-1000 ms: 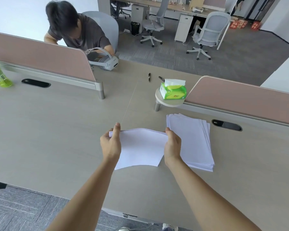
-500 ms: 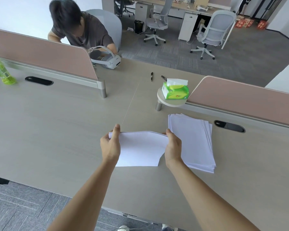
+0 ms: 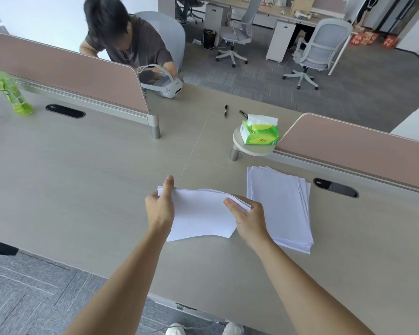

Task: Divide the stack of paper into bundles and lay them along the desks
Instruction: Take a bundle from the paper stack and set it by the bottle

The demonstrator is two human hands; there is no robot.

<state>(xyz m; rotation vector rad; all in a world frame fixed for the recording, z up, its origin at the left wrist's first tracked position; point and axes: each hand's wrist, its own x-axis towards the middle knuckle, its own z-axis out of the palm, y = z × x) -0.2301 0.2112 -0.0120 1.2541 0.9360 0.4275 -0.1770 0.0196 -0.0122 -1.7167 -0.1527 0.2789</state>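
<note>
A thin bundle of white paper (image 3: pixel 200 215) is held just above the desk (image 3: pixel 82 180), bowed upward across its far edge. My left hand (image 3: pixel 160 206) grips its left side, thumb on top near the far corner. My right hand (image 3: pixel 248 217) holds its right side, fingers laid over the sheets. To the right of the bundle lies the main stack of paper (image 3: pixel 279 204), slightly fanned, flat on the desk and partly hidden behind my right hand.
A green tissue pack (image 3: pixel 259 131) sits on a small round shelf. Pink dividers (image 3: pixel 65 76) run along the back. A green bottle (image 3: pixel 9 91) stands at far left. Two pens (image 3: pixel 225 111) and a white headset (image 3: pixel 163 84) lie beyond, where a person sits.
The bundle has stayed between my hands while the view shifted slightly. My right hand's fingers now lie further over the top of the sheets.
</note>
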